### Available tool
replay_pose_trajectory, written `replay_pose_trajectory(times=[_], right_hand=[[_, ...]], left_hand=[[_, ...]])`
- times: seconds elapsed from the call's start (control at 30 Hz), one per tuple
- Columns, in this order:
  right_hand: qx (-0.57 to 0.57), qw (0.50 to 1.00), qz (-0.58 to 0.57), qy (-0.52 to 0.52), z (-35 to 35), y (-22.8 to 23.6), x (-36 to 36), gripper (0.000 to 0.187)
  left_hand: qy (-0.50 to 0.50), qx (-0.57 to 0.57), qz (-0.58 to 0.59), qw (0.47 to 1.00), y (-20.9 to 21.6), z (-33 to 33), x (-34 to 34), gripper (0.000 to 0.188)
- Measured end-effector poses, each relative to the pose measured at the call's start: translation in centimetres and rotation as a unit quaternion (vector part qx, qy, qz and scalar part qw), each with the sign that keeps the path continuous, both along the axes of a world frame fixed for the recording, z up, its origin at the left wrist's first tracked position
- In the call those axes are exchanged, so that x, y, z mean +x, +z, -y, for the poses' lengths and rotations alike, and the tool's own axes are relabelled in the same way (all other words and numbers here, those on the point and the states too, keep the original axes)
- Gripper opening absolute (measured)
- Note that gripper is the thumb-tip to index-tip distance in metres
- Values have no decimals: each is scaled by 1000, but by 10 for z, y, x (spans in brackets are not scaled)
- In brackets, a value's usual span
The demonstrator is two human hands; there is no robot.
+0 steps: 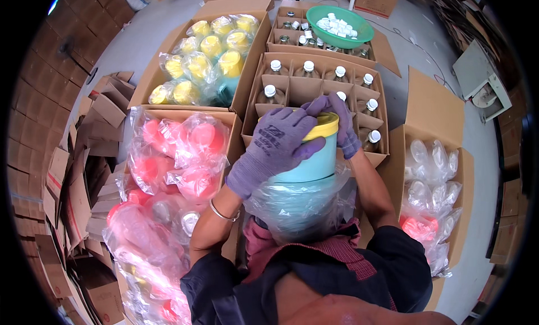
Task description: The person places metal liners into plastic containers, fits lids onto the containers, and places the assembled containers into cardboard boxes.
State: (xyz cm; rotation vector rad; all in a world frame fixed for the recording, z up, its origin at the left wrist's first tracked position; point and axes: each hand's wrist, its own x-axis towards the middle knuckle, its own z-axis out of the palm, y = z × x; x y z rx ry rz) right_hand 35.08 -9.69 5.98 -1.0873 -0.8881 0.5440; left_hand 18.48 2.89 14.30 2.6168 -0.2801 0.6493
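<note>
Gloved fingers of the left hand (278,141) curl over the yellow rim (321,127) of a blue tub (307,163), thumb against its side, and those of the right hand (338,117) bend around the rim's far right, so both appear to grip it. The tub stands at the lap, a clear bag (295,212) around its lower part; the step looks like handling the rim, and the next move seems to call for a steady two-handed hold. Farther out are white-capped bottles (270,93) ahead and pink wrapped items (205,137) leftward.
</note>
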Motion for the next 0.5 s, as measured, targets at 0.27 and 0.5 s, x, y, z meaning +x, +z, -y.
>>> replay_pose_trajectory(times=[0.27, 0.5], right_hand=[[-105, 875, 467, -73, 56, 124, -63, 33], [-218, 922, 306, -96, 121, 108, -37, 32]], left_hand=[[-149, -819, -111, 543, -107, -38, 10, 42], [-40, -536, -224, 813, -95, 21, -68, 52]])
